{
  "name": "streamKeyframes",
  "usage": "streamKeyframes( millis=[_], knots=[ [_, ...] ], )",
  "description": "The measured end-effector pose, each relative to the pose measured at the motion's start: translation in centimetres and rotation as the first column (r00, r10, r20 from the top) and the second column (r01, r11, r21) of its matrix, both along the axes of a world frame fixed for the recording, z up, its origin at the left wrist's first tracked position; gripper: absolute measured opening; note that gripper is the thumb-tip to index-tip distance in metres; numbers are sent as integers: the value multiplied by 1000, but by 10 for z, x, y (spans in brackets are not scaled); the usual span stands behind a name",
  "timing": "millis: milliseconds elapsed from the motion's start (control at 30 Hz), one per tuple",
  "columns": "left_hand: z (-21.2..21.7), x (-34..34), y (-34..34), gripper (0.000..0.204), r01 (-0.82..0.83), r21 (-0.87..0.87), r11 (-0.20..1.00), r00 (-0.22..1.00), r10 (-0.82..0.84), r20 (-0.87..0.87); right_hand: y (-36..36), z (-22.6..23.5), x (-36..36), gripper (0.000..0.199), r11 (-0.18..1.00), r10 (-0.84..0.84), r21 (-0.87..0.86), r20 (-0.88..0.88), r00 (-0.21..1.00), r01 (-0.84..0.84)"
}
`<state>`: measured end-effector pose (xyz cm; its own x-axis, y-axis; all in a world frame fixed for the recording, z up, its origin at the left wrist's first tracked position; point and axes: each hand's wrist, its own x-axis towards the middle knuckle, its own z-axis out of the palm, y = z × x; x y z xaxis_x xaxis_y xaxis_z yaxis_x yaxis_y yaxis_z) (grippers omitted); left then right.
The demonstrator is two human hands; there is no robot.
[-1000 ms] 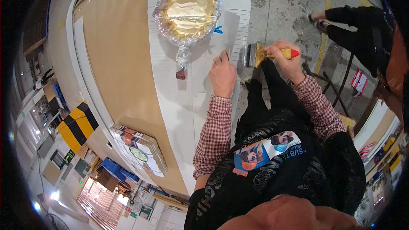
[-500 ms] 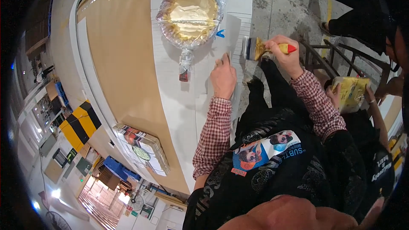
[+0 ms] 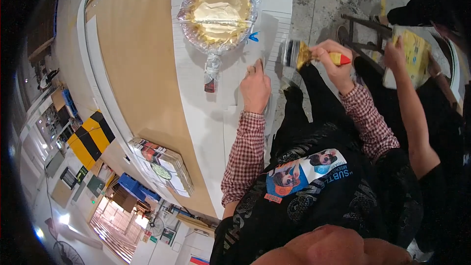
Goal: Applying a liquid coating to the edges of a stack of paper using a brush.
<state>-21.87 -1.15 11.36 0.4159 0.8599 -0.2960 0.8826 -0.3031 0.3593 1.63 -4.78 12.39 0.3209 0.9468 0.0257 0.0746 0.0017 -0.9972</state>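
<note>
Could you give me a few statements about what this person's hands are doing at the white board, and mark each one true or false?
1. The right hand grips a paintbrush with a red and yellow handle. True.
2. The left hand holds the paintbrush. False: it lies flat on the white board.
3. A foil-wrapped pan sits on the board beyond the left hand. True.
4. The brush bristles rest inside the pan. False: they are at the board's edge, apart from the pan.
</note>
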Motion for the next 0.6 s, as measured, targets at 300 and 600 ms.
streamKeyframes(
  millis=[300,600],
  knots=[
    [2,1,0,43,-16,8,1000,1000,16,4,5,-4,4,14,999,54,7,31,998,-54],
    [0,2,2,42,-34,-4,999,999,34,14,16,-6,11,14,997,58,41,140,988,-64]
  ],
)
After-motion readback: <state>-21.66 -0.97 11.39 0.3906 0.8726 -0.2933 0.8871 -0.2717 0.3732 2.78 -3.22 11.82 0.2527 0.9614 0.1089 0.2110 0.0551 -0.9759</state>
